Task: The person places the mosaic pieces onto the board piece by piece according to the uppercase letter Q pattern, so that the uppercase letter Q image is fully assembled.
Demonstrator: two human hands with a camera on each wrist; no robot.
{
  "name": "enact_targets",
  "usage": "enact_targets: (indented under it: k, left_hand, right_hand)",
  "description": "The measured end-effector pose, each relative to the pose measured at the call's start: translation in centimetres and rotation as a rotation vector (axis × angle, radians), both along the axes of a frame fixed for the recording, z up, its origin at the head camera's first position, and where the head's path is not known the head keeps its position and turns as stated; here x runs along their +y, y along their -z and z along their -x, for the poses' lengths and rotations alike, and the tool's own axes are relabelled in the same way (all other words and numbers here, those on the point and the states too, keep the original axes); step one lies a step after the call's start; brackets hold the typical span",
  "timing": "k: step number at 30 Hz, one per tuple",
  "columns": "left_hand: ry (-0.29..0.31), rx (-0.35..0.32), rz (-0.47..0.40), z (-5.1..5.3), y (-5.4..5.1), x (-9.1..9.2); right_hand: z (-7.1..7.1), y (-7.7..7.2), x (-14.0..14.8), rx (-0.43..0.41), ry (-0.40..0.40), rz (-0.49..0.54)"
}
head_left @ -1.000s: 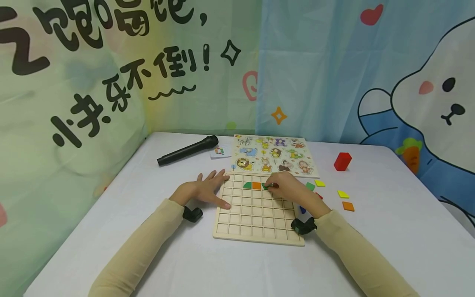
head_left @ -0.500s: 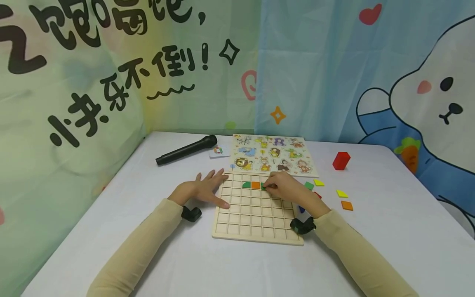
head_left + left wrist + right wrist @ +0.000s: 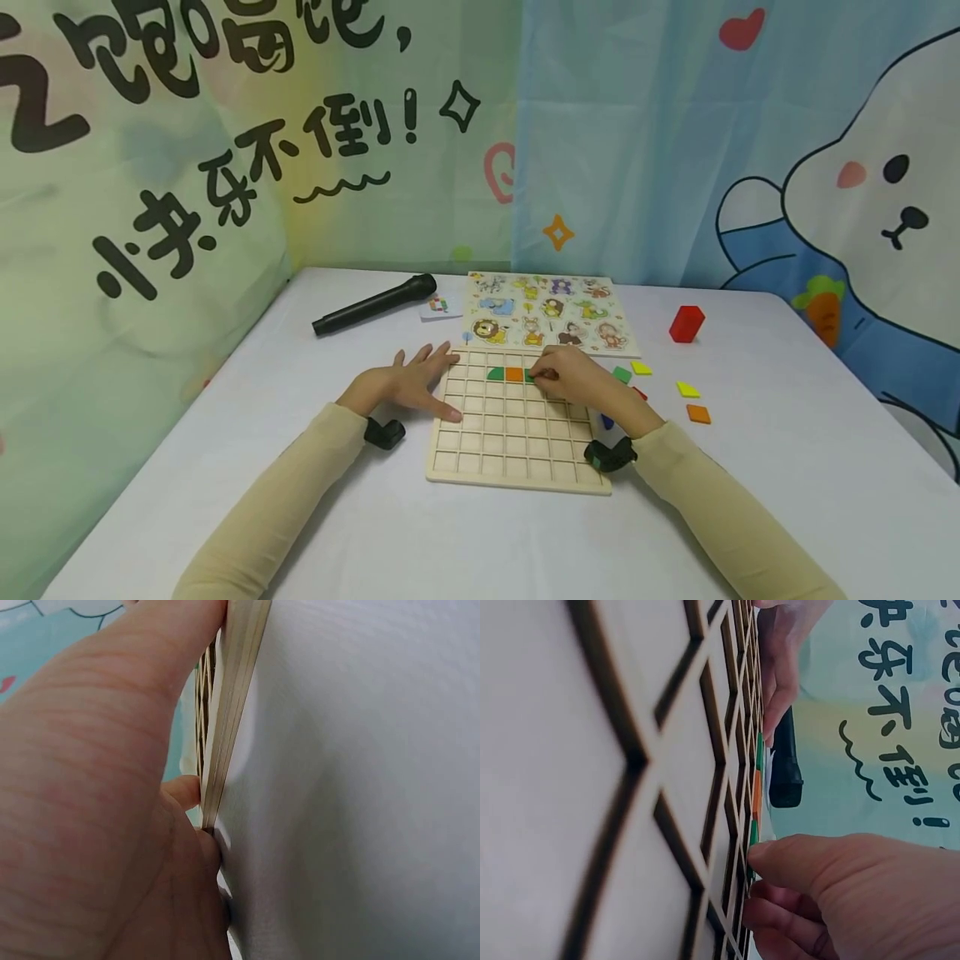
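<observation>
The right hand pinches a green tile beside an orange tile, near the far edge of the board; the left hand, fingers apart, rests on its left edge. I'd guess the green tile light, stiff, slightly slippery, best taken by its sides; it looks flat, bright, partly hidden.

I am in what looks like a children's play corner or a small staged set — which of the two, I cannot tell. Printed cloth hangs along the far side, with big Chinese lettering at left and a white cartoon animal at right. On my white-covered counter lie playthings — a gridded wooden board, an animal picture board, coloured tiles.
</observation>
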State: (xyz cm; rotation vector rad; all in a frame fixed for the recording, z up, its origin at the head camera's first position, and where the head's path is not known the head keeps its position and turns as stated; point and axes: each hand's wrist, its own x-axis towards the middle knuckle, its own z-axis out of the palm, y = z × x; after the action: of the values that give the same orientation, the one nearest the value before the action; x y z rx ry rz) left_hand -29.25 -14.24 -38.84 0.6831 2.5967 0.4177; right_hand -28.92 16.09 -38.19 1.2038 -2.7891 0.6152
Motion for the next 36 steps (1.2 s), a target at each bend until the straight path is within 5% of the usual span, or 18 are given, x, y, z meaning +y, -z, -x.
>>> enact_targets:
  k: [6, 24, 36]
  left_hand:
    - [-0.002, 0.002, 0.002, 0.0, 0.0, 0.1]
    - [-0.005, 0.003, 0.003, -0.1, -0.1, 0.1]
    - [-0.003, 0.007, 0.003, -0.1, -0.1, 0.1]
  right_hand:
    - [-0.2, -0.3, 0.2, -0.032, 0.033, -0.03]
    - [-0.4, -1.0, 0.6, -0.051, -0.04, -0.074]
    - [-0.6, -2.8, 1.6, -0.109, 0.108, -0.147]
